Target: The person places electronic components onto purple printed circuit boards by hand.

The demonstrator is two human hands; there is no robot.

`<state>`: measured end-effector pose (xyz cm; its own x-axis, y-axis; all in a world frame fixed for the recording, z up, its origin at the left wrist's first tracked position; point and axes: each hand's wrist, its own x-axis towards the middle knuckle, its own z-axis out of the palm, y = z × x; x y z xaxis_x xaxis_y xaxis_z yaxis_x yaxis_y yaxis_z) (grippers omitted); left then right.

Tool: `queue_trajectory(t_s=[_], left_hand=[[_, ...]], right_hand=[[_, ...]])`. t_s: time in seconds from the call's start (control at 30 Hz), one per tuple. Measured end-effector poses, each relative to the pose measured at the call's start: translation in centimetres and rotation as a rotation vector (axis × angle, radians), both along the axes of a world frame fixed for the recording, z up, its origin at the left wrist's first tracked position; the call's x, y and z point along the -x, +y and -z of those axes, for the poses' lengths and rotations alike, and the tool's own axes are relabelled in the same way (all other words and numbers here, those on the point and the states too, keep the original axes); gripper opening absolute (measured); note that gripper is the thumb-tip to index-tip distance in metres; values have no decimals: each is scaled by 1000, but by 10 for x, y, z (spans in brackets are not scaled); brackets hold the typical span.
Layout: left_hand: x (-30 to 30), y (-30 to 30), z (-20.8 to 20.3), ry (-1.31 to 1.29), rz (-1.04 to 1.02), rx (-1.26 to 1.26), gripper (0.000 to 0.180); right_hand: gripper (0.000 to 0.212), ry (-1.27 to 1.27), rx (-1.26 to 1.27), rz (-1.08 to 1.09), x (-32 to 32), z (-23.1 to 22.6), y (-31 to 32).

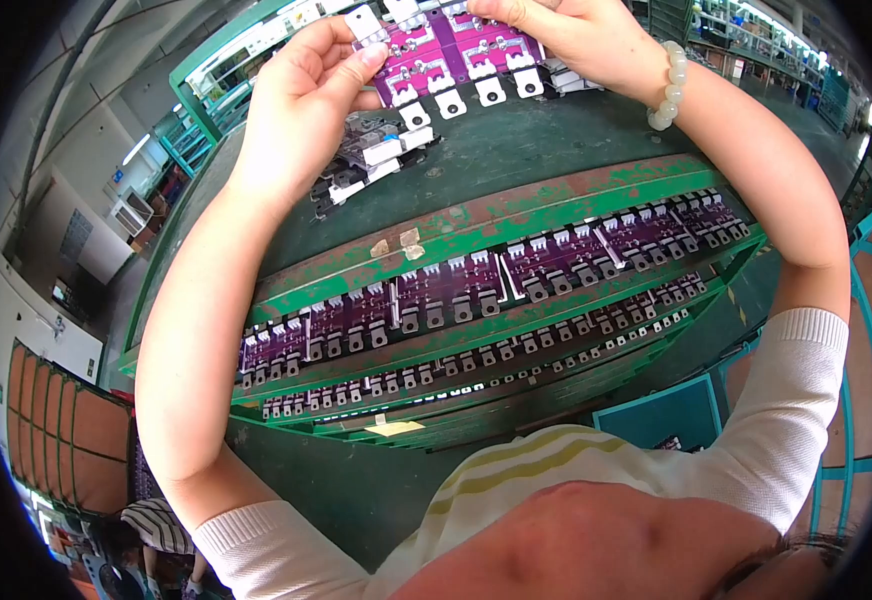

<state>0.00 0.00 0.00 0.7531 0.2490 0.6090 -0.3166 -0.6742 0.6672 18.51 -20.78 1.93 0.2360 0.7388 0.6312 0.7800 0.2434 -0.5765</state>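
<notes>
A purple circuit board (448,48) with silver metal terminal tabs along its lower edge is held up at the top of the view. My left hand (321,85) pinches its left end between thumb and fingers. At the upper right edge of the board, my right hand (596,40) grips it, with the fingertips partly hidden behind. A pale bead bracelet (671,85) circles the right wrist. Below the board, beside my left hand, dark and white flat parts lie in a pile (371,160); their kind is hard to make out.
The dark green bench top (516,135) ends in a worn green metal edge (456,225). Under it, shelf tiers carry rows of similar purple boards (566,255). A teal-framed panel (656,415) stands near my right side. Another person in striped clothing (161,525) is at lower left.
</notes>
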Motion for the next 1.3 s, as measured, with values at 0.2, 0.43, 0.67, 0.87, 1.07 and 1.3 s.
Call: queue_trajectory(t_s=[0.2, 0.43, 0.67, 0.87, 1.07, 1.3], left_hand=[[1, 1, 0, -1, 6, -8, 17], [-1, -23, -1, -29, 46, 118, 14], [-2, -24, -3, -42, 66, 126, 15], [-3, 9, -17, 65, -46, 269, 37], [14, 60, -42, -75, -438, 386, 24], [25, 90, -38, 365, -985, 269, 19]], right_hand=[[32, 0, -7, 26, 3, -1, 0], [30, 34, -54, -23, -4, 5, 4], [27, 0, -141, -201, 1, 2, 3], [36, -207, -179, -255, -27, 10, 16], [49, 25, -169, -337, -29, 15, 18], [33, -150, 26, -173, -9, 8, 7]])
